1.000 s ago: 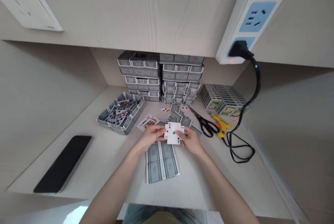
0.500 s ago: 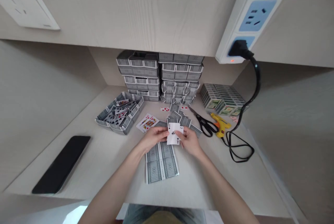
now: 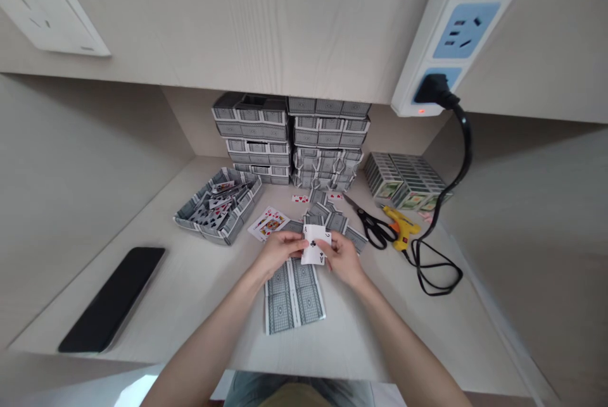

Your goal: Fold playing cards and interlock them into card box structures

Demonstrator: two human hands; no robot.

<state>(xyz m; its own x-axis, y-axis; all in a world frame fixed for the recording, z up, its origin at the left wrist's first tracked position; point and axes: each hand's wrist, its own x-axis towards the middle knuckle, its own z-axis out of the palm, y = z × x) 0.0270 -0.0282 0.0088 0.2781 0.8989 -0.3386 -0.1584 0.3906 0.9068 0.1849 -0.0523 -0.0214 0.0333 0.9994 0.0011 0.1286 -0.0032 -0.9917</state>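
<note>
Between my hands, faces toward me, are two overlapping playing cards [image 3: 313, 249], an ace of clubs in front of another marked 2. My left hand [image 3: 280, 251] pinches their left edge. At the right edge my right hand [image 3: 342, 257] grips them, thumb on the face. Just below lies a flat panel of joined grey-backed cards [image 3: 295, 306], its top edge partly hidden by my hands. Loose grey-backed cards [image 3: 337, 222] are scattered behind my hands, and a few face-up cards [image 3: 268, 223] lie to their left.
A card-made tray [image 3: 230, 230] holds loose cards. Stacked card-made boxes [image 3: 330, 131] stand at the back. On the right are scissors [image 3: 375, 230], a yellow glue gun [image 3: 403, 228], card packs [image 3: 403, 179] and a black cable [image 3: 468, 141]. A black phone-like slab [image 3: 113, 299] lies left.
Both hands and the held cards have shifted very slightly left. The second card shows a little less at the right edge of the ace.
</note>
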